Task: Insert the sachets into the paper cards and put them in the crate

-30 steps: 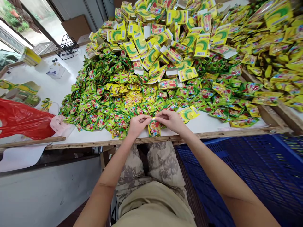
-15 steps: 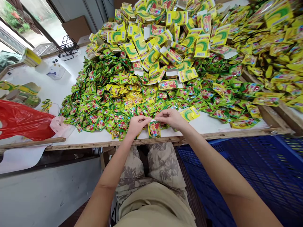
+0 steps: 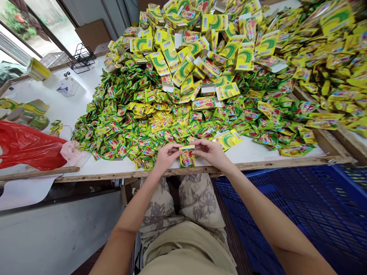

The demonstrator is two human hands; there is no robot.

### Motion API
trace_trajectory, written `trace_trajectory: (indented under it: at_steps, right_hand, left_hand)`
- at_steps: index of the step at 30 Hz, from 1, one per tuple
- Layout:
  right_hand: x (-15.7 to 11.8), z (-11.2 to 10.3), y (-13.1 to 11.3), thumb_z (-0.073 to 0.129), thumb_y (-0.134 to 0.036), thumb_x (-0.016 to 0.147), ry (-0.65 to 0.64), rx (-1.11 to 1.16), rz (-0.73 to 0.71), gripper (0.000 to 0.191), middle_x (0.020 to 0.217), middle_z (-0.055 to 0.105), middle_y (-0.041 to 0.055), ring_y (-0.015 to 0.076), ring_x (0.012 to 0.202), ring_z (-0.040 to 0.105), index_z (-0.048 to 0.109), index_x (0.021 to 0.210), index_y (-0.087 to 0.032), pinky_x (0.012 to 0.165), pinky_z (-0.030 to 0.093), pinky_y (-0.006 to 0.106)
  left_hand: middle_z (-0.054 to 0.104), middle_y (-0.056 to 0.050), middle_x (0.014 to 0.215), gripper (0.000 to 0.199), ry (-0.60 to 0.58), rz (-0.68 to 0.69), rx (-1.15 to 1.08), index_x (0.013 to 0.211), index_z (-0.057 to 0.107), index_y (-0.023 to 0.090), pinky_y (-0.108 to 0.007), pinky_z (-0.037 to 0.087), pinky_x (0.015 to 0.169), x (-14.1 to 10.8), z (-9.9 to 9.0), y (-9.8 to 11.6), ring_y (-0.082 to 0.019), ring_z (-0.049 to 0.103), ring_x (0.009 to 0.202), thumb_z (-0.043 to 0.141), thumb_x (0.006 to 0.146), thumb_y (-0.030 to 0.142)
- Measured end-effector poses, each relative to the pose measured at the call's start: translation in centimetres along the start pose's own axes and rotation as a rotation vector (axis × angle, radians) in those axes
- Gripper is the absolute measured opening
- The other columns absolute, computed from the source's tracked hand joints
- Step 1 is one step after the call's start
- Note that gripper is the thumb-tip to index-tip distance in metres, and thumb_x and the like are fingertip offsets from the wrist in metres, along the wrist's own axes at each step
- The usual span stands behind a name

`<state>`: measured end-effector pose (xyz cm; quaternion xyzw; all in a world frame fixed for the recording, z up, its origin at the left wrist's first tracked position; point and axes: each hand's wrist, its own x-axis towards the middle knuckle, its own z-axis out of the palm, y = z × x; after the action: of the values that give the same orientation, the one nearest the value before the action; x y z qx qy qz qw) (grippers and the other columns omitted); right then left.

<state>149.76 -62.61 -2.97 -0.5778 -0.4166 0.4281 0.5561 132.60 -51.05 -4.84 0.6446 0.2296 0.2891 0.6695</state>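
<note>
A small printed cardboard box (image 3: 187, 158), green and yellow, stands near the table's front edge. My left hand (image 3: 166, 156) pinches its upper left corner between thumb and fingers. On the other side, my right hand (image 3: 210, 153) grips the upper right corner, with the thumb on the front face. The box's top edge shows as a pale strip between my fingertips. Behind my hands spreads a heap of green candy sachets (image 3: 114, 126). A flat-lying yellow box (image 3: 229, 139) rests just beyond my right hand.
Many yellow boxes (image 3: 172, 57) pile up at the back. Yellow sachets (image 3: 338, 76) fill the right side behind a wooden divider (image 3: 329, 145). A red plastic bag (image 3: 31, 147) lies at left, and a blue crate (image 3: 301, 206) stands below the table at right. A black wire rack (image 3: 81, 58) sits at back left.
My fingers have moved from meeting over the box's top to holding its two upper corners. The top, pale and raised before, now looks folded down. My hands are slightly farther apart.
</note>
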Motion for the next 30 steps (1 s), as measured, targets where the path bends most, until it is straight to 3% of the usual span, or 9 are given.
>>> trace_trajectory:
  at_steps: [6, 12, 16, 23, 30]
  right_hand:
    - [0.0, 0.3, 0.4, 0.077, -0.045, 0.073, 0.013, -0.05, -0.048, 0.03, 0.086, 0.071, 0.0028, 0.0217, 0.08, 0.069, 0.066, 0.091, -0.023, 0.077, 0.057, 0.037]
    - [0.0, 0.1, -0.2, 0.073, -0.047, 0.075, -0.038, -0.089, -0.037, 0.034, 0.088, 0.071, 0.0038, 0.0221, 0.082, 0.068, 0.064, 0.097, -0.023, 0.078, 0.055, 0.037]
    - [0.7, -0.7, -1.3, 0.066, -0.051, 0.078, -0.065, -0.194, -0.062, 0.034, 0.092, 0.071, 0.0061, 0.0225, 0.086, 0.065, 0.07, 0.092, -0.02, 0.08, 0.052, 0.037]
    - [2.5, -1.5, -2.6, 0.07, -0.057, 0.069, -0.187, -0.214, 0.065, 0.042, 0.076, 0.07, 0.0042, 0.0187, 0.07, 0.062, 0.071, 0.081, -0.017, 0.066, 0.05, 0.031]
    - [3.9, -2.2, -3.5, 0.069, -0.056, 0.07, -0.298, -0.346, 0.044, 0.04, 0.063, 0.063, 0.0005, 0.0146, 0.06, 0.056, 0.066, 0.073, -0.017, 0.057, 0.042, 0.026]
  left_hand:
    - [0.071, -0.006, 0.093, 0.017, 0.026, 0.113, 0.047, 0.084, 0.072, 0.017, -0.03, 0.058, 0.077, -0.1, 0.0, 0.2, -0.017, 0.069, 0.086, 0.075, 0.074, 0.031]
    - [0.07, -0.007, 0.102, 0.028, 0.032, 0.031, 0.029, 0.101, 0.067, 0.018, -0.025, 0.057, 0.071, -0.7, 0.4, 0.1, -0.013, 0.068, 0.077, 0.071, 0.078, 0.034]
    - [0.07, -0.007, 0.102, 0.026, 0.009, 0.028, 0.038, 0.099, 0.067, 0.017, -0.026, 0.056, 0.075, -0.8, 0.4, 0.2, -0.015, 0.068, 0.081, 0.07, 0.08, 0.034]
    - [0.07, -0.008, 0.103, 0.027, 0.012, -0.01, 0.02, 0.098, 0.068, 0.016, -0.027, 0.056, 0.074, -0.5, 0.4, 0.3, -0.014, 0.068, 0.077, 0.071, 0.077, 0.033]
    - [0.07, -0.008, 0.101, 0.027, 0.015, -0.004, 0.051, 0.096, 0.069, 0.016, -0.028, 0.057, 0.075, -0.4, 0.4, 0.6, -0.014, 0.069, 0.078, 0.071, 0.078, 0.036]
